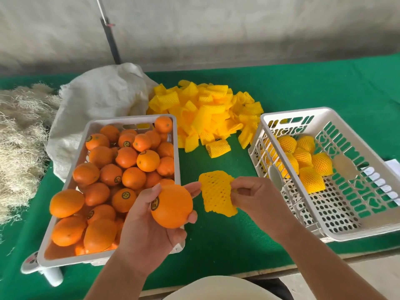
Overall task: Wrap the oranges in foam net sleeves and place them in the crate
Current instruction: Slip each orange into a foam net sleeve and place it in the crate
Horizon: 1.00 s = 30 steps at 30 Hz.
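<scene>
The left hand (149, 215) cups a round, glossy orange with a dark round sticker (172, 206), its fingers (190, 189) curled around the fruit from behind and below, above the green cloth-covered tabletop (216, 245). The right hand (252, 195) pinches one edge of a yellow foam net sleeve (216, 192) between thumb and curled fingers, just beside the orange; the left fingertips reach that sleeve's other edge. The sleeve looks flattened, its mouth not yet opened.

The main risk, as I judge it, is the mesh: pulled by one edge only, it may stretch unevenly or tear, or slide on crooked and leave part of the peel bare. The smooth orange could also slip from the left palm while those fingers help spread the sleeve, and roll over the near table edge.

The white perforated plastic crate (346, 226) at the right holds several wrapped oranges (307, 161) at its far end. A white tray of bare oranges (69, 259) stands at the left, loose sleeves (207, 109) heaped behind.
</scene>
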Motion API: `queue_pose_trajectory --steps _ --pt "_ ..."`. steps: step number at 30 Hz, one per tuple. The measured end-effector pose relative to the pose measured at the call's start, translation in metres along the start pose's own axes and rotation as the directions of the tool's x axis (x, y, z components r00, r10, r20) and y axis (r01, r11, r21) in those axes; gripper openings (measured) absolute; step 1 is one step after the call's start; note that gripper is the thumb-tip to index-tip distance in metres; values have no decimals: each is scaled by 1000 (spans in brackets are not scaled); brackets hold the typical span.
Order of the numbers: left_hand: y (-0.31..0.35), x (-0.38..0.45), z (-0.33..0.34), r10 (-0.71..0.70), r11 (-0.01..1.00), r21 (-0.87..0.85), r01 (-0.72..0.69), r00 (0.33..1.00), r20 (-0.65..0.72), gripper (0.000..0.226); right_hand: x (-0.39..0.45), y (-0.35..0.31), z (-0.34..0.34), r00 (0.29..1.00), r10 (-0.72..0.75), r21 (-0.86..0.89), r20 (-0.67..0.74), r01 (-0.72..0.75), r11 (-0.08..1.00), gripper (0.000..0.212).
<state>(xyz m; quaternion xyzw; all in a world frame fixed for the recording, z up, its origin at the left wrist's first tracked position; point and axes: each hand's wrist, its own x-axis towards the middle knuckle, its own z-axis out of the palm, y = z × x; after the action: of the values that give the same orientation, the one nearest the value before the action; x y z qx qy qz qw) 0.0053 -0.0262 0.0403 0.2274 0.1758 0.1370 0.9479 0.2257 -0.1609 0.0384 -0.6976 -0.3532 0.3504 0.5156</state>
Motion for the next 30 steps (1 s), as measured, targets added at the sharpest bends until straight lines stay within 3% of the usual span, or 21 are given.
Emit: queue_pose_trajectory --steps 5,8,13,17,21,26,30 --pt "1 -3 -4 -57 996 75 55 998 29 89 -4 -4 -2 997 -55 -82 50 60 995 26" --pt "1 -4 -4 -36 995 94 36 999 5 87 -4 -4 -3 995 -28 -179 93 45 983 5" --pt "1 -3 -2 -9 973 229 26 997 -77 79 -6 -3 0 990 36 -258 137 1 966 33" --pt "-6 -5 1 -59 986 148 77 991 -119 72 -7 2 5 987 -9 -80 160 22 997 22" --pt "-9 -9 0 -83 996 16 85 992 -97 79 -9 5 12 994 -33 50 102 28 998 19" --pt "-5 -12 7 2 977 213 18 996 -93 79 -11 9 10 996 -70 176 54 60 983 14" --pt "2 -16 15 96 915 401 -47 990 -103 68 -12 8 5 996 -61 173 58 50 984 18"
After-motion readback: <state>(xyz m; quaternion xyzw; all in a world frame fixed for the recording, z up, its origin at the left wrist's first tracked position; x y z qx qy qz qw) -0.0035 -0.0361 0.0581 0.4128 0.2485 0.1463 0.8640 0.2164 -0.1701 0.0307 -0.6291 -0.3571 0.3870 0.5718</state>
